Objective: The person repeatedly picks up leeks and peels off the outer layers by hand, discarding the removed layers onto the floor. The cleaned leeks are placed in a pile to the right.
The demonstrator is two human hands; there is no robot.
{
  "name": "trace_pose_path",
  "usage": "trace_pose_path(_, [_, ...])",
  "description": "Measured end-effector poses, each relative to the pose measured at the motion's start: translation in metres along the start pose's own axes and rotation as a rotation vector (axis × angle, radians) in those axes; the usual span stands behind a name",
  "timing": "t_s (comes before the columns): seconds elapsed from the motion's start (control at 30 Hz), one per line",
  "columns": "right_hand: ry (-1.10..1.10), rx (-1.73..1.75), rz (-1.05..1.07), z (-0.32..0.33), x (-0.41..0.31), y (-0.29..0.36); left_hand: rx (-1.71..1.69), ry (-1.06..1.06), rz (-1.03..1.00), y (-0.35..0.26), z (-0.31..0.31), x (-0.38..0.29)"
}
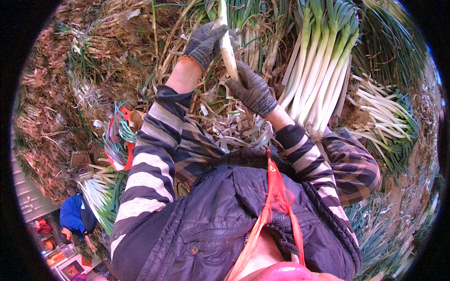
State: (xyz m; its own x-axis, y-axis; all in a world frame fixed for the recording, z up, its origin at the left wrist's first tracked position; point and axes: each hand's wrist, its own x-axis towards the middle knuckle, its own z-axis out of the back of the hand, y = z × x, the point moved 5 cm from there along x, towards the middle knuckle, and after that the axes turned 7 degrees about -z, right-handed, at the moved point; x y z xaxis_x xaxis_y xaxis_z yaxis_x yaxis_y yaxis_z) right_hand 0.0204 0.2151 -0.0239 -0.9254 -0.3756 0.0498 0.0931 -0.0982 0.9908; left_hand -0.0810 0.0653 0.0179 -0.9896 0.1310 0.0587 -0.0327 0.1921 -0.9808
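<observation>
My left hand, in a grey knitted glove with an orange cuff edge, grips the white stalk of a large green onion. The stalk hangs nearly upright in the picture, its green end running past the top rim. Around its lower end close the gloved fingers of my right hand. Dry peeled skins lie heaped below my hands, between my legs. To the right, a bundle of clean white-stemmed green onions rests on a wooden frame, roots towards me.
Unpeeled green onions lie ahead of my hands. Rooty onion piles cover the left side. A red container with teal ties stands by my left arm. More white-stemmed onions lie at right. A person in blue bends at lower left.
</observation>
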Motion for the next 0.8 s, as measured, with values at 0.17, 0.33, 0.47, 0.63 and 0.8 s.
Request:
trace_pose_path(0.17, [-0.074,-0.224,0.151,0.007,-0.012,0.005,-0.02,0.05,-0.116,-0.027,-0.003,-0.013])
trace_pose_path(0.33, [0.059,-0.473,0.073,-0.011,-0.027,-0.011,-0.186,-0.148,-0.139,-0.062,-0.001,-0.009])
trace_pose_path(0.47, [0.11,-0.465,0.044,-0.018,-0.041,-0.021,0.018,-0.416,-0.165,-0.07,0.019,-0.012])
trace_pose_path(0.63, [0.249,0.126,-0.281,-0.025,-0.027,-0.033,0.252,-0.428,-0.438,-0.067,0.026,-0.017])
trace_pose_path(0.8, [0.191,0.203,0.045,-0.025,0.012,-0.011,-0.163,-0.415,-0.417,-0.055,0.026,-0.01])
